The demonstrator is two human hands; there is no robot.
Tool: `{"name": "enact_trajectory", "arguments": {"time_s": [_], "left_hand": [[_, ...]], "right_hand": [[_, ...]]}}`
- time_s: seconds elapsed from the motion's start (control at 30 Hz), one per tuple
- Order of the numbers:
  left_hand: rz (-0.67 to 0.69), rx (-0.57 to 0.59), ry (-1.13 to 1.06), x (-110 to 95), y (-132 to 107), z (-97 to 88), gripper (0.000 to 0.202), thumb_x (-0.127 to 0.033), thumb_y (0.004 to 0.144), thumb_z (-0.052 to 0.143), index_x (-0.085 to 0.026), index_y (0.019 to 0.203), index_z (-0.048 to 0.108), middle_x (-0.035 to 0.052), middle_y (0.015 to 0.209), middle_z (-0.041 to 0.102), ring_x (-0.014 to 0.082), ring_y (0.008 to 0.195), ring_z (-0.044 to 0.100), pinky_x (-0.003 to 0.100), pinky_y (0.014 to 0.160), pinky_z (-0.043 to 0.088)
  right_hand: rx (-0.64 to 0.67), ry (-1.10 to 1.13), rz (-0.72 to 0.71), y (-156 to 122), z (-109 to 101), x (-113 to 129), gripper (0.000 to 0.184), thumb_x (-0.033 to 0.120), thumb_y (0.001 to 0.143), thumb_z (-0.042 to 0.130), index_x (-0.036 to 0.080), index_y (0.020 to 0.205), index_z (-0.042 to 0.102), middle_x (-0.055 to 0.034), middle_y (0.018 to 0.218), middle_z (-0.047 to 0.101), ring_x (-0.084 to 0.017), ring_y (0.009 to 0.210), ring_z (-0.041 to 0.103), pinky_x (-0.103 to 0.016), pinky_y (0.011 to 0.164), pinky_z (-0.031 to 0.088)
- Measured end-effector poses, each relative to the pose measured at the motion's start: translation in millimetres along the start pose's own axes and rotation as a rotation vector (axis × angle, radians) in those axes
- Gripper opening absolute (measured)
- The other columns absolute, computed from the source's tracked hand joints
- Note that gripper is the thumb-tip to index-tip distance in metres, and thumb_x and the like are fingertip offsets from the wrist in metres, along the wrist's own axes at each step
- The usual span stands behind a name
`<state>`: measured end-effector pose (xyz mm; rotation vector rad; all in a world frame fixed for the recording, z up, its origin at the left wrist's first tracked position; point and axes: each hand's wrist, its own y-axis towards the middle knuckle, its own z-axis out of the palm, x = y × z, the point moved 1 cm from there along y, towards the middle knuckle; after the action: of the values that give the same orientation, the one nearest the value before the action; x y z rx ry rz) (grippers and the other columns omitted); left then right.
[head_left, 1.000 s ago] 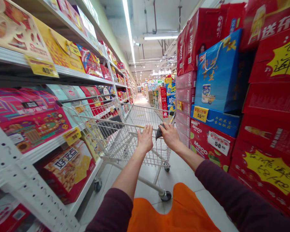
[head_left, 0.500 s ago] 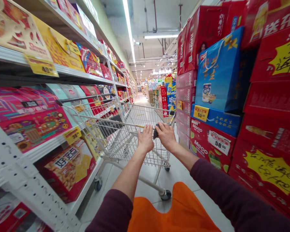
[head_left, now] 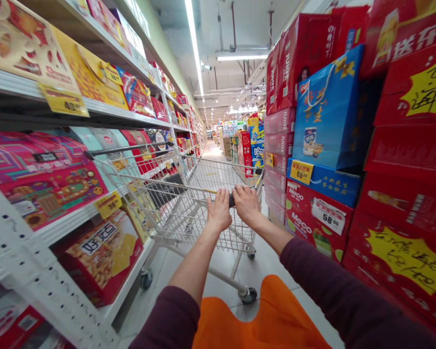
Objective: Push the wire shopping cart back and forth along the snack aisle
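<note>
A wire shopping cart (head_left: 174,194) stands in a shop aisle straight ahead of me, its basket holding nothing I can see. My left hand (head_left: 219,211) rests on the cart's handle bar, fingers laid forward over it. Right beside it, my right hand (head_left: 246,204) is wrapped round the dark grip of the handle (head_left: 232,198). The two hands sit close together near the right end of the bar. An orange garment (head_left: 261,320) shows at the bottom of the view.
Shelves (head_left: 72,218) of boxed snacks with yellow price tags line the left side, close to the cart. Stacked red cartons (head_left: 407,160) and a blue gift box (head_left: 330,106) rise on the right. The tiled aisle (head_left: 212,150) runs on ahead between them.
My right hand has slid left along the handle, coming to rest beside my left hand. The cart and the left hand have hardly moved.
</note>
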<state>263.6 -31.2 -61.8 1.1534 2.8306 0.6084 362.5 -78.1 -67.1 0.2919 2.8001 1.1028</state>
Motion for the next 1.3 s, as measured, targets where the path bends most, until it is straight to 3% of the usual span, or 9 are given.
{"name": "enact_trajectory", "arguments": {"time_s": [0.3,0.47,0.6,0.87,1.13,1.3], "left_hand": [[0.013,0.041,0.028,-0.9,2.6,-1.3,0.077,-0.010,0.073,0.044,-0.018,0.144,0.015,0.0075,0.153,0.016,0.0209,0.141,0.011,0.054,0.112,0.016],[0.004,0.023,0.028,-1.6,3.2,4.0,0.077,-0.012,0.073,0.044,-0.016,0.144,0.015,0.0082,0.153,0.015,0.0224,0.141,0.009,0.054,0.112,0.016],[0.010,0.023,0.033,0.3,3.0,4.9,0.075,-0.011,0.074,0.043,-0.017,0.144,0.015,0.0067,0.153,0.014,0.0201,0.141,0.009,0.053,0.112,0.015],[0.012,0.005,0.038,1.3,3.2,8.2,0.075,-0.008,0.074,0.041,-0.016,0.144,0.016,0.0066,0.154,0.012,0.0196,0.141,0.008,0.053,0.112,0.013],[-0.002,0.024,0.071,-1.1,-0.4,5.3,0.073,-0.011,0.076,0.041,-0.015,0.144,0.014,0.0079,0.154,0.012,0.0209,0.141,0.007,0.053,0.112,0.016],[0.009,0.038,0.074,1.7,1.4,3.7,0.073,-0.009,0.076,0.039,-0.011,0.144,0.013,0.0073,0.154,0.010,0.0204,0.141,0.008,0.056,0.111,0.015]], "right_hand": [[0.003,-0.006,0.025,-18.0,-4.5,-36.7,0.038,0.017,0.090,0.037,0.019,0.124,0.054,-0.0116,0.134,0.048,-0.027,0.112,0.044,-0.039,0.087,0.036],[-0.040,0.026,-0.020,-8.6,-2.8,-21.4,0.039,0.014,0.090,0.035,0.015,0.125,0.053,-0.0129,0.136,0.046,-0.026,0.114,0.042,-0.038,0.091,0.034],[0.007,0.006,-0.038,-2.2,-2.2,-9.3,0.039,0.014,0.091,0.033,0.012,0.125,0.053,-0.0137,0.136,0.047,-0.028,0.114,0.042,-0.042,0.089,0.035],[0.023,-0.003,0.017,-17.3,-5.7,-30.5,0.041,0.013,0.090,0.033,0.015,0.127,0.051,-0.0119,0.136,0.047,-0.028,0.114,0.042,-0.039,0.087,0.036],[0.020,-0.001,-0.019,-4.9,-5.1,-5.3,0.040,0.012,0.091,0.032,0.011,0.127,0.050,-0.0134,0.139,0.044,-0.028,0.117,0.040,-0.042,0.092,0.033],[0.061,-0.008,-0.065,-8.5,-6.9,-17.6,0.041,0.012,0.090,0.033,0.015,0.128,0.050,-0.0124,0.138,0.045,-0.028,0.116,0.042,-0.041,0.089,0.036]]}}
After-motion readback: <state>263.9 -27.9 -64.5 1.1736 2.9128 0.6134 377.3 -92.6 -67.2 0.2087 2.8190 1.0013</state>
